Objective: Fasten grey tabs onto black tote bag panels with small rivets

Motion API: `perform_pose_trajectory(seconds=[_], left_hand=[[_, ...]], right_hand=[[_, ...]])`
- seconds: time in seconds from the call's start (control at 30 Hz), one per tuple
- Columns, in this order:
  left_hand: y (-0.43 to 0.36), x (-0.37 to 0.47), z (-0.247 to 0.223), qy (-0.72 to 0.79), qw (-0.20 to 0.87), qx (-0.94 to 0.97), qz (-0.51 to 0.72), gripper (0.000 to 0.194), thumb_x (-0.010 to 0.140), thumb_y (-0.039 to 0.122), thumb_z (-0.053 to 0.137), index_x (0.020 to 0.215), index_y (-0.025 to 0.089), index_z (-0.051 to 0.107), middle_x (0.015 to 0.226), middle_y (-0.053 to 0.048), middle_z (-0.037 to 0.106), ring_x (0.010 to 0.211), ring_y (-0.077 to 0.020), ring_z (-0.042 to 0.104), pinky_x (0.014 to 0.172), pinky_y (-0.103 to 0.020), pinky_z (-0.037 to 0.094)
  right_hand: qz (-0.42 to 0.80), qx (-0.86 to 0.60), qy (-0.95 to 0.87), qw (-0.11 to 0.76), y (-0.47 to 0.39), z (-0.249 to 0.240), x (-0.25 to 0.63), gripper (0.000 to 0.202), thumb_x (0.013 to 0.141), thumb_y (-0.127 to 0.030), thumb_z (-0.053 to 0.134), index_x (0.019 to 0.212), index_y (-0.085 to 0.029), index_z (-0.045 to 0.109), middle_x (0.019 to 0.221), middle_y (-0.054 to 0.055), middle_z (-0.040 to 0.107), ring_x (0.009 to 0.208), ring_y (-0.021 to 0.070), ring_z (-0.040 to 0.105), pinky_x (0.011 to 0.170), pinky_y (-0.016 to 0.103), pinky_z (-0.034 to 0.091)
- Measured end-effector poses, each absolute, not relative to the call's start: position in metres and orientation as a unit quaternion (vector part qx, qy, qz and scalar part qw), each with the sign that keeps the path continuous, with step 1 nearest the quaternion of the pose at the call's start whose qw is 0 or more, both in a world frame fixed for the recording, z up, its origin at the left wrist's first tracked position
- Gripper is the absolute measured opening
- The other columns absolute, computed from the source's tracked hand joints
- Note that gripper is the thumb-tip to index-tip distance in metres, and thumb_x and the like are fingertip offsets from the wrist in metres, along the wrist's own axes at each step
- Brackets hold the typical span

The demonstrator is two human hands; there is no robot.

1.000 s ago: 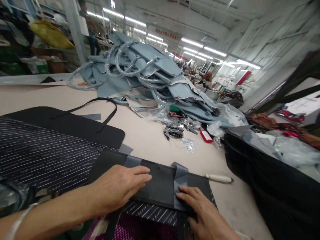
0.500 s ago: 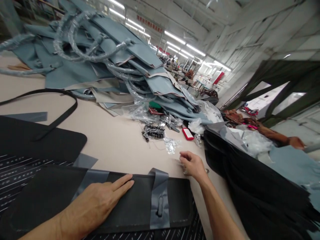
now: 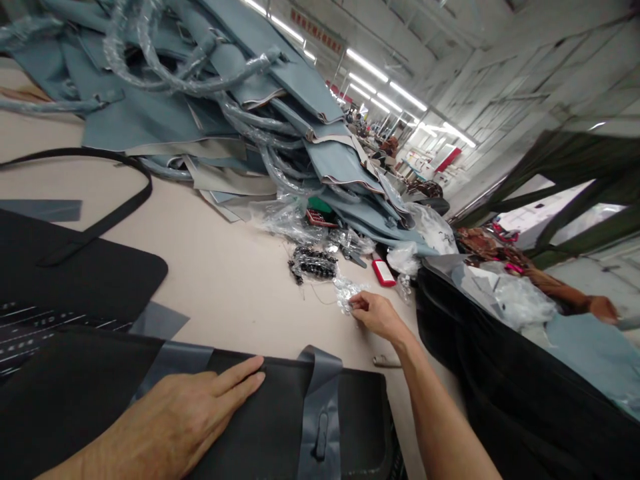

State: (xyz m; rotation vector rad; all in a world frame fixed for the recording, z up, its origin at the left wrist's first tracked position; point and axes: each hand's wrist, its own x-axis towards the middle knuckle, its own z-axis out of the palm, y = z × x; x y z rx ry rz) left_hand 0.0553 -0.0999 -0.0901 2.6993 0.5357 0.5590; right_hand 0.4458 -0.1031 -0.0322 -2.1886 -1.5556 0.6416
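Observation:
My left hand [image 3: 193,407] lies flat on a black panel [image 3: 273,427], its fingers stretched out toward the panel's far edge. Two grey-blue strips cross the panel: a left strip [image 3: 175,360], partly beneath my hand, and a right strip [image 3: 323,400] with a slot-shaped dark piece on it. My right hand [image 3: 377,315] reaches over the tabletop to a small clear bag of shiny silver pieces [image 3: 345,293]. Its thumb and fingers are pinched at the bag's near edge; what is between them is too small to make out. A small metal tool [image 3: 387,361] rests beside my right forearm.
Blue bag pieces with plastic-wrapped handles [image 3: 225,87] are heaped at the back. A bundle of black parts [image 3: 315,263] and a red-and-white box [image 3: 384,273] sit mid-table. Black material [image 3: 480,347] is piled at right. Another black panel [image 3: 75,260] and a strap [image 3: 140,193] lie left.
My right hand has moved forward and slightly left to the bag of silver pieces, uncovering the metal tool. My left hand stays on the panel. The view has tilted down slightly.

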Motion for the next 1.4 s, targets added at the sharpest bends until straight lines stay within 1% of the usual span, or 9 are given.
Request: perform_pose_trajectory(seconds=[0.1,0.17,0.27,0.37,0.53,0.67,0.83,1.07,1.4], left_hand=[[-0.099,0.058,-0.077,0.17,0.144,0.958,0.179,0.054,0.088,0.003,0.038,0.132,0.02,0.064,0.14,-0.007,0.062,0.083,-0.0202,0.076,0.071,-0.03,0.064],[-0.101,0.06,-0.071,0.185,0.15,0.957,0.164,0.054,0.087,0.001,0.038,0.13,0.02,0.065,0.14,-0.007,0.062,0.08,-0.0201,0.076,0.069,-0.031,0.063],[-0.106,0.061,-0.067,0.204,0.146,0.958,0.137,0.053,0.087,0.001,0.04,0.132,0.019,0.062,0.143,-0.008,0.06,0.078,-0.0199,0.074,0.068,-0.033,0.061],[-0.108,0.061,-0.066,0.201,0.126,0.963,0.128,0.047,0.089,0.005,0.047,0.132,0.02,0.061,0.141,-0.008,0.061,0.073,-0.0188,0.072,0.06,-0.033,0.057],[-0.108,0.06,-0.063,0.209,0.116,0.963,0.126,0.043,0.091,0.011,0.053,0.132,0.021,0.059,0.134,-0.008,0.064,0.067,-0.0158,0.069,0.053,-0.031,0.053],[-0.108,0.06,-0.059,0.203,0.11,0.966,0.117,0.036,0.094,0.016,0.052,0.129,0.02,0.058,0.127,-0.007,0.066,0.064,-0.0172,0.067,0.05,-0.032,0.051],[-0.107,0.061,-0.058,0.209,0.125,0.961,0.129,0.028,0.094,0.018,0.053,0.121,0.019,0.059,0.121,-0.007,0.067,0.062,-0.016,0.066,0.048,-0.03,0.048],[-0.107,0.06,-0.058,0.212,0.128,0.96,0.133,0.028,0.093,0.018,0.055,0.121,0.019,0.06,0.114,-0.005,0.068,0.06,-0.0168,0.065,0.043,-0.033,0.044],[-0.108,0.058,-0.059,0.204,0.108,0.965,0.127,0.027,0.097,0.017,0.05,0.121,0.019,0.062,0.141,-0.006,0.061,0.065,-0.0171,0.068,0.047,-0.033,0.047]], right_hand=[[0.238,-0.791,-0.526,0.2,-0.102,-0.033,0.448,0.025,0.063,-0.013,0.063,0.087,-0.016,0.071,0.064,-0.002,0.065,0.06,0.015,0.058,0.061,0.028,0.042],[0.251,-0.795,-0.507,0.218,-0.107,-0.031,0.443,0.024,0.065,-0.019,0.063,0.088,-0.016,0.068,0.062,-0.002,0.063,0.057,0.0148,0.057,0.058,0.028,0.043],[0.278,-0.785,-0.486,0.264,-0.117,-0.024,0.417,0.029,0.071,-0.035,0.066,0.093,-0.016,0.065,0.068,0.0,0.063,0.062,0.016,0.059,0.062,0.03,0.05],[0.368,-0.741,-0.454,0.329,-0.128,-0.015,0.369,0.039,0.066,-0.044,0.078,0.09,-0.017,0.065,0.071,0.0,0.063,0.064,0.016,0.061,0.065,0.031,0.052],[0.494,-0.666,-0.461,0.316,-0.137,-0.021,0.294,0.029,0.067,-0.035,0.08,0.084,-0.017,0.067,0.068,-0.002,0.064,0.061,0.0113,0.058,0.061,0.024,0.046],[0.486,-0.664,-0.493,0.282,-0.136,-0.033,0.276,0.021,0.072,-0.031,0.075,0.085,-0.017,0.067,0.07,-0.001,0.065,0.065,0.0117,0.058,0.061,0.024,0.044],[0.484,-0.675,-0.494,0.258,-0.133,-0.032,0.275,0.019,0.07,-0.032,0.075,0.079,-0.016,0.068,0.066,-0.001,0.064,0.06,0.0117,0.056,0.058,0.024,0.044],[0.478,-0.684,-0.5,0.233,-0.13,-0.032,0.272,0.02,0.07,-0.031,0.075,0.081,-0.016,0.07,0.067,-0.001,0.065,0.059,0.0118,0.055,0.057,0.024,0.043],[0.518,-0.692,-0.454,0.216,-0.118,-0.024,0.269,0.019,0.059,-0.028,0.071,0.074,-0.015,0.07,0.061,-0.001,0.064,0.055,0.0099,0.053,0.052,0.023,0.042]])
